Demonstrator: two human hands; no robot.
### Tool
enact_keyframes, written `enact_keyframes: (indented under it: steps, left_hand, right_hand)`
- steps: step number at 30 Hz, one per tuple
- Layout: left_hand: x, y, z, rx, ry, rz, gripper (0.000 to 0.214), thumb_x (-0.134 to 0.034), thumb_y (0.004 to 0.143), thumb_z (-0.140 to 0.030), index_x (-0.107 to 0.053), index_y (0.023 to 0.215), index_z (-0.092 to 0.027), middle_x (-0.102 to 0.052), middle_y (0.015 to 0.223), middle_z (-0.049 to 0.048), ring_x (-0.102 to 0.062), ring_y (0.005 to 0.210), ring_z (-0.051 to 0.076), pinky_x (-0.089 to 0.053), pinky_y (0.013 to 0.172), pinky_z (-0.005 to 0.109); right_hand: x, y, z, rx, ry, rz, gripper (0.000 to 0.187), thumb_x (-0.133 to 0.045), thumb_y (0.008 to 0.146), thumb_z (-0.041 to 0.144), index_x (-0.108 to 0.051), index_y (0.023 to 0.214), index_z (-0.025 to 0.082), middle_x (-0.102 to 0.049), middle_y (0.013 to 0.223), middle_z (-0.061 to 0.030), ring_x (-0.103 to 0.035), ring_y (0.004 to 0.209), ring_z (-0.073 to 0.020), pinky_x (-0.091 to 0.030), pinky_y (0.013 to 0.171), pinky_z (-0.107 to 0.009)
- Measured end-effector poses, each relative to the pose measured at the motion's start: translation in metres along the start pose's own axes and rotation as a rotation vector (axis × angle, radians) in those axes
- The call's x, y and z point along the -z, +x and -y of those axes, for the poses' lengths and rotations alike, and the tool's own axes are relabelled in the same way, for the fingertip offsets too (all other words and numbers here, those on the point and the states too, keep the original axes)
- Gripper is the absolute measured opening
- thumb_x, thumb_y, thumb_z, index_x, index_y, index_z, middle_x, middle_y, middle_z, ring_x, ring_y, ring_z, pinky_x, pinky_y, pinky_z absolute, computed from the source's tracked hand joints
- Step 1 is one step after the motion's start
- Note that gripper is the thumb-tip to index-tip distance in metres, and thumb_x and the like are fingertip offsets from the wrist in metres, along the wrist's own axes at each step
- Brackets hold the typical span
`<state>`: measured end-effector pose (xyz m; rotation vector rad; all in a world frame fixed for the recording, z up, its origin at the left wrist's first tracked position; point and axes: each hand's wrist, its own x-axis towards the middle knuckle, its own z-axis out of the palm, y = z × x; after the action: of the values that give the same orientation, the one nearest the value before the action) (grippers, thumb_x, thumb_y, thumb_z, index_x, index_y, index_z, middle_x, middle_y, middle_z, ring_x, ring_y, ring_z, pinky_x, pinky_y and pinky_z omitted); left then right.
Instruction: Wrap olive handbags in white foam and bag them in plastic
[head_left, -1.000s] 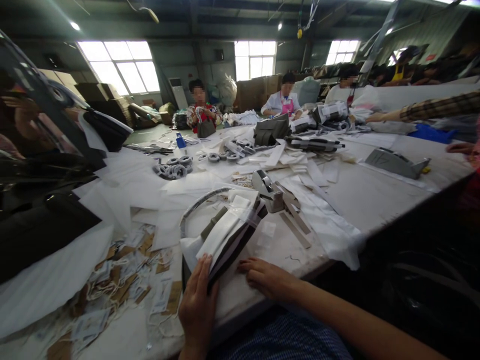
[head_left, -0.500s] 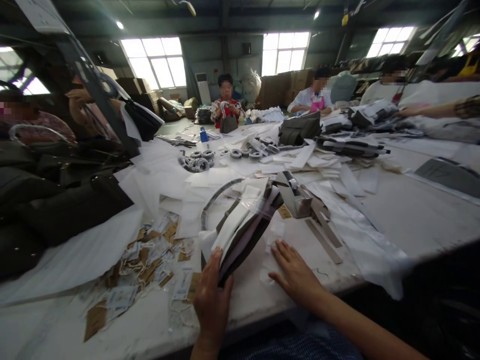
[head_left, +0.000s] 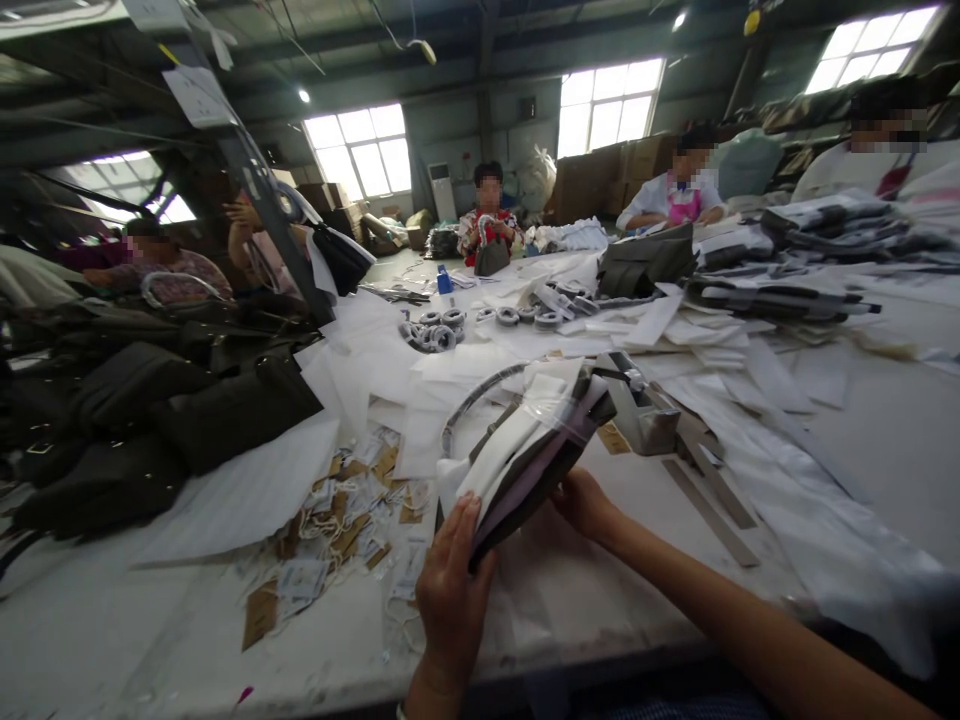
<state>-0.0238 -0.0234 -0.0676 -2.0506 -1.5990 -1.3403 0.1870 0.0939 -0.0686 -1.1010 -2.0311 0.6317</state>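
Note:
A dark handbag stands tilted on the table in front of me, with white foam sheet and clear film over its upper side. Its wrapped handle arches out to the left. My left hand is closed on the near end of the bag, fingers on the white sheet and thumb at the dark edge. At the bag's right side, my right hand grips the lower edge; its fingertips are partly hidden behind the bag.
Hang tags with strings lie left of the bag. A tape dispenser and grey strips are to the right. Dark bags are piled at far left, ring-shaped rolls lie beyond. Several people sit around the table.
My right hand has gone from lying flat on the table to the bag's lower right edge. My left hand stays on the bag. The view has shifted left.

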Motion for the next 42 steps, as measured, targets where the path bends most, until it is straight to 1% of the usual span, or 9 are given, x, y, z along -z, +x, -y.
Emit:
enact_keyframes:
  steps: [6,11,15,19,22,26,32,37,42]
  left_hand:
    - [0.014,0.007,-0.004,-0.104,0.003,-0.002,0.054,-0.06,0.093,-0.014,-0.047,0.145,-0.021,-0.062,0.137,0.0103,-0.06,0.125,0.023,-0.053,0.103,0.036]
    - [0.027,-0.012,-0.008,-0.374,0.035,0.077,0.039,-0.053,0.096,-0.013,-0.058,0.135,-0.018,-0.066,0.132,0.0102,-0.058,0.127,0.023,-0.054,0.102,0.035]
    - [0.027,-0.028,-0.01,-0.501,0.051,0.154,0.036,-0.048,0.099,-0.011,-0.061,0.131,-0.022,-0.068,0.129,0.0049,-0.058,0.127,0.02,-0.054,0.103,0.035]
    - [0.022,-0.033,-0.012,-0.482,0.04,0.184,0.037,-0.044,0.1,-0.012,-0.062,0.13,-0.026,-0.068,0.129,0.0031,-0.059,0.126,0.019,-0.053,0.103,0.037]
    - [0.02,-0.032,-0.012,-0.485,0.013,0.168,0.037,-0.042,0.101,-0.013,-0.064,0.127,-0.027,-0.07,0.126,0.0025,-0.06,0.124,0.017,-0.053,0.102,0.035]
    - [0.019,-0.031,-0.011,-0.495,-0.013,0.12,0.037,-0.042,0.101,-0.012,-0.065,0.125,-0.027,-0.071,0.123,0.0015,-0.061,0.122,0.016,-0.053,0.101,0.032]
    - [0.021,-0.029,-0.011,-0.519,-0.066,0.086,0.034,-0.041,0.102,-0.015,-0.068,0.12,-0.026,-0.073,0.121,0.0001,-0.064,0.118,0.015,-0.052,0.102,0.031]
    - [0.021,-0.028,-0.01,-0.494,-0.094,0.096,0.031,-0.043,0.102,-0.019,-0.069,0.117,-0.027,-0.072,0.123,-0.0025,-0.064,0.118,0.014,-0.049,0.105,0.031]
    - [0.02,-0.024,-0.009,-0.476,-0.105,0.145,0.031,-0.043,0.102,-0.02,-0.068,0.118,-0.028,-0.071,0.123,-0.0031,-0.065,0.117,0.014,-0.049,0.105,0.031]
  right_hand:
    - [0.03,-0.096,0.041,0.08,-0.041,0.035,0.027,-0.056,0.097,0.027,-0.068,0.121,0.025,-0.071,0.117,-0.0089,-0.068,0.108,-0.0228,-0.057,0.095,-0.035]
    - [0.061,-0.124,0.073,0.333,0.012,0.104,0.028,-0.057,0.095,0.016,-0.068,0.12,0.023,-0.074,0.111,-0.0067,-0.071,0.101,-0.0175,-0.057,0.09,-0.023]
    - [0.078,-0.09,0.078,0.368,0.005,-0.034,0.022,-0.057,0.095,0.017,-0.069,0.114,0.023,-0.074,0.109,-0.0055,-0.071,0.1,-0.0171,-0.056,0.091,-0.024]
    - [0.062,-0.014,0.055,-0.132,-0.179,0.143,0.023,-0.055,0.098,0.028,-0.068,0.116,0.023,-0.071,0.119,-0.0049,-0.067,0.106,-0.0184,-0.053,0.095,-0.028]
    - [0.036,0.043,0.031,-0.314,-0.273,0.25,0.024,-0.067,0.091,0.029,-0.071,0.108,0.014,-0.073,0.109,-0.0121,-0.068,0.1,-0.0236,-0.053,0.093,-0.035]
    - [0.003,0.089,0.013,-0.514,-0.342,0.283,0.029,-0.068,0.092,0.038,-0.067,0.108,0.013,-0.068,0.112,-0.0101,-0.065,0.102,-0.0242,-0.052,0.093,-0.046]
    - [-0.018,0.109,0.003,-0.612,-0.164,0.291,0.025,-0.061,0.097,0.035,-0.065,0.109,0.015,-0.066,0.108,-0.0056,-0.066,0.092,-0.0199,-0.057,0.08,-0.037]
    - [-0.008,0.106,-0.003,-0.591,0.16,0.268,0.022,-0.061,0.097,0.033,-0.063,0.106,0.013,-0.067,0.099,-0.0047,-0.067,0.081,-0.0156,-0.059,0.071,-0.033]
    - [0.002,0.097,0.015,-0.462,0.47,0.226,0.025,-0.061,0.096,0.039,-0.061,0.095,0.014,-0.074,0.097,-0.0097,-0.071,0.088,-0.0165,-0.058,0.08,-0.031]
